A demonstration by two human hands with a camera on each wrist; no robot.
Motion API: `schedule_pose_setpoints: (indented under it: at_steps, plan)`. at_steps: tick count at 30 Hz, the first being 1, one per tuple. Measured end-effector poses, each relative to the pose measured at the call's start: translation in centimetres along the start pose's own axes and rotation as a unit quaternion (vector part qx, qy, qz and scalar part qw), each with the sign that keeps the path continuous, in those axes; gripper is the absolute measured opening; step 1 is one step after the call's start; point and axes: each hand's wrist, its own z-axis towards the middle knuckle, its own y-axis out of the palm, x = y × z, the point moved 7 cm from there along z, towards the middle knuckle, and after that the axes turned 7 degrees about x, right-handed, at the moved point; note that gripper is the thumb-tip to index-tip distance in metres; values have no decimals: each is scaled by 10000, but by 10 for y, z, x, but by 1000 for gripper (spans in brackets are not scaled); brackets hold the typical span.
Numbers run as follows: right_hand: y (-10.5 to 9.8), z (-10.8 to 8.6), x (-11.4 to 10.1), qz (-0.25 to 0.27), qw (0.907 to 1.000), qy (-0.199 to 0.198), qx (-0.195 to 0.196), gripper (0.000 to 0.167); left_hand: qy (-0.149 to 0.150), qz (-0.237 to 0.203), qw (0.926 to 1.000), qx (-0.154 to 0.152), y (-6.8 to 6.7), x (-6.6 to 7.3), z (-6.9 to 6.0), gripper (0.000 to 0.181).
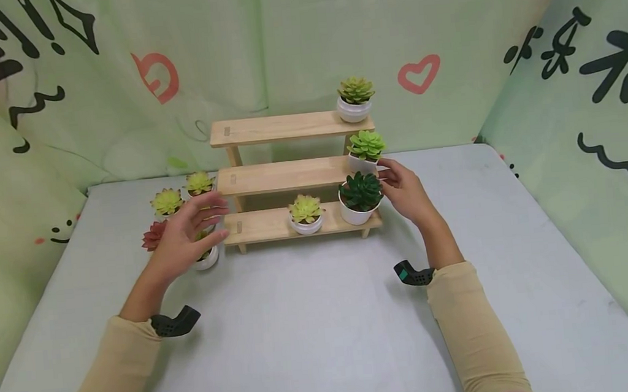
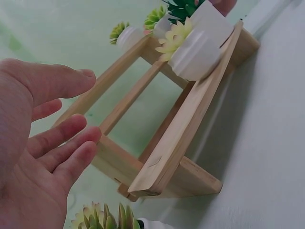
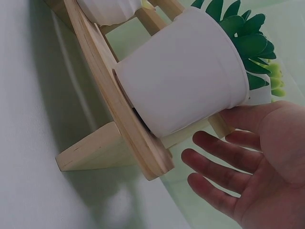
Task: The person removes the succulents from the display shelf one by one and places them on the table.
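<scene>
A three-tier wooden stand (image 1: 279, 177) stands at the back of the table. On its lowest tier sit a dark green succulent (image 1: 360, 191) in a white pot (image 3: 186, 71) at the right end and a yellow-green succulent (image 1: 305, 209) near the middle. A bright green succulent (image 1: 366, 145) stands on the middle tier, and another succulent (image 1: 355, 90) on the top tier, both at the right. My right hand (image 1: 402, 189) is beside the middle and lower pots, fingers loosely extended; its thumb tip is partly hidden. My left hand (image 1: 186, 234) hovers by the stand's left end, holding nothing, fingers apart.
Left of the stand cluster several potted succulents, among them a red one (image 1: 153, 235), a yellow-green one (image 1: 167, 201) and one in a white pot (image 1: 206, 260) partly behind my left hand. Printed green curtains (image 1: 302, 49) enclose the white table (image 1: 313, 331).
</scene>
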Motion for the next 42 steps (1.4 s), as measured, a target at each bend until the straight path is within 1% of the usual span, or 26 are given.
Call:
schedule_pose_setpoints:
  at_steps: [4, 11, 22, 26, 35, 38, 42]
  plan:
    - [0, 0, 0, -8, 10000, -2, 3, 49, 77, -22, 10000, -36, 3, 1, 1, 58]
    - [0, 0, 0, -12, 10000, 11, -19, 49, 156, -208, 9996, -85, 8, 1, 2, 57]
    - [-1, -1, -2, -94, 9999, 69, -19, 49, 221, -295, 9991, -201, 17, 2, 6, 54]
    - [-1, -1, -1, -106, 9999, 83, -1, 49, 141, -173, 9995, -220, 22, 0, 7, 53]
    - [0, -1, 1, -80, 9999, 108, -28, 48, -214, -36, 9994, -287, 31, -5, 9, 55]
    - [0, -1, 1, -91, 9999, 85, -24, 48, -235, -19, 9992, -316, 33, -5, 10, 55]
    - [0, -1, -1, -119, 9999, 73, 2, 48, -95, -94, 9993, -339, 36, -3, 12, 55]
